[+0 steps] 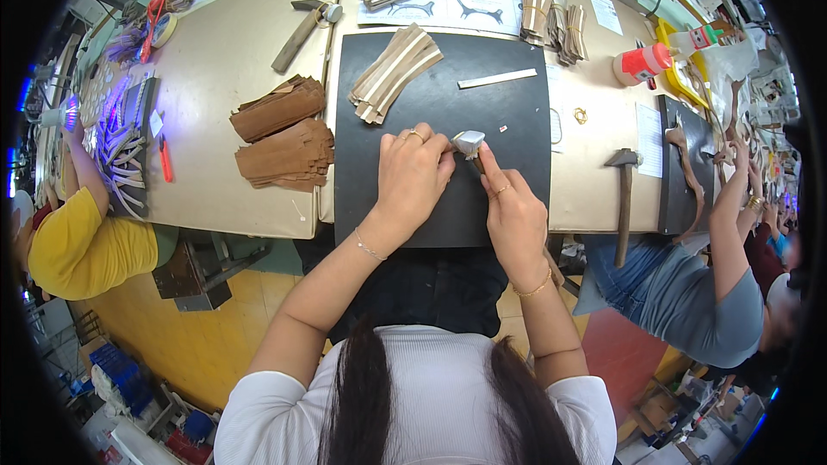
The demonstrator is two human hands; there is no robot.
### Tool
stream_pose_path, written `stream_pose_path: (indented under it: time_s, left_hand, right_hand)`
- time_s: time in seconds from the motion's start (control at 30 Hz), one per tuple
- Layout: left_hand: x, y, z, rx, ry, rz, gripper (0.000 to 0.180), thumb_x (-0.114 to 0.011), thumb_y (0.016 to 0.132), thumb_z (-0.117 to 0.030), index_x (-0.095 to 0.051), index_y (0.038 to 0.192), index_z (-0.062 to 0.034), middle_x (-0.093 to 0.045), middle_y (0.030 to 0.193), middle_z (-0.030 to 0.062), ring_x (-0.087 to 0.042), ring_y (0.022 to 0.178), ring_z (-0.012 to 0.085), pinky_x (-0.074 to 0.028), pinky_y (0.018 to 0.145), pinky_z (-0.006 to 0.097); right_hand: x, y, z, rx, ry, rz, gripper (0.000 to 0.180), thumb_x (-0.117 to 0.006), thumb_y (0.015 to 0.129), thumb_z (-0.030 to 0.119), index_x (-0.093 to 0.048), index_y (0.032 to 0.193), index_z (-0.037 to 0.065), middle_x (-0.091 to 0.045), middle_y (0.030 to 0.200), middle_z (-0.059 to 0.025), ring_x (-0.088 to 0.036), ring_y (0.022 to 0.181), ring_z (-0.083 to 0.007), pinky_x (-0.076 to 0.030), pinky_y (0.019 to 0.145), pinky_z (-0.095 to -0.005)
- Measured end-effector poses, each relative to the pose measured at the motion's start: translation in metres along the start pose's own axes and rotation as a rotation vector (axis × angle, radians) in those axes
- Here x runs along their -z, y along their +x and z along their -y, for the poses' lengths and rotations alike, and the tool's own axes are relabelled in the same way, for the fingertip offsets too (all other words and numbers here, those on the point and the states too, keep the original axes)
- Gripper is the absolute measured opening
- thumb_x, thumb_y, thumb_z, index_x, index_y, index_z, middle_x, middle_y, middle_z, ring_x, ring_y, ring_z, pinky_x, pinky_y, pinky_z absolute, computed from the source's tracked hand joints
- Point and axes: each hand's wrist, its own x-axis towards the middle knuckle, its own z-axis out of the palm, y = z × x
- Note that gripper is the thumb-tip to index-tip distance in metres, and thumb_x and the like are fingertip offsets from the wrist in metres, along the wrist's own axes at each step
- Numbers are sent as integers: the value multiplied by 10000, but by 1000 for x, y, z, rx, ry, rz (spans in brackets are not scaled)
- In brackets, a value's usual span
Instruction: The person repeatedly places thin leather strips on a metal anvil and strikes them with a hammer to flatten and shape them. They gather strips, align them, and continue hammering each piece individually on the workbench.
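The person's right hand [517,220] has its grip clamped on a hammer with a rounded grey metal head [472,139] and a brown wooden handle, whose end shows beside the right wrist. The head is over a black rectangular board [517,181] on the beige table [258,43]. The left hand [407,170] is just beside the hammer head, thumb and fingers bent inward; whether its grip is clamped on anything I cannot tell, as the fingertips are partly hidden.

On the board, beyond the left hand, lies a fanned bundle of beige and cream strips [394,76]. A single narrow cream strip [497,79] lies apart to its right, and a tiny whitish scrap [504,129] is near the hammer head. Left of the board are two stacks of flat brown strips, the farther stack [280,108] and the nearer stack [289,155]. Another wooden-handled hammer [625,198] lies right of the board, its handle reaching past the table's near edge.
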Motion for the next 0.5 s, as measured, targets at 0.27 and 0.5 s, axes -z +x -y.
stream_pose_path:
  time_s: [0.27, 0.5]
  left_hand:
    - [-2, -1, -1, 3, 31, -20, 80, -775, 793, -110, -700, 810, -87, -624, 831, 43, -629, 842, 242, -391, 772, 389]
    - [-2, -2, -1, -5, 43, -22, 69, -777, 794, -109, -712, 813, -93, -626, 838, 34, -627, 857, 242, -387, 785, 392]
  right_hand:
    - [12, -2, 5, 40, 135, -133, 523, -691, 942, 87, -619, 1438, 238, -660, 869, -69, -662, 665, -262, -543, 615, -382]
    - [8, 6, 4, 17, 88, -76, 503, -677, 958, 105, -617, 1439, 240, -653, 855, -71, -658, 655, -274, -535, 597, -389]
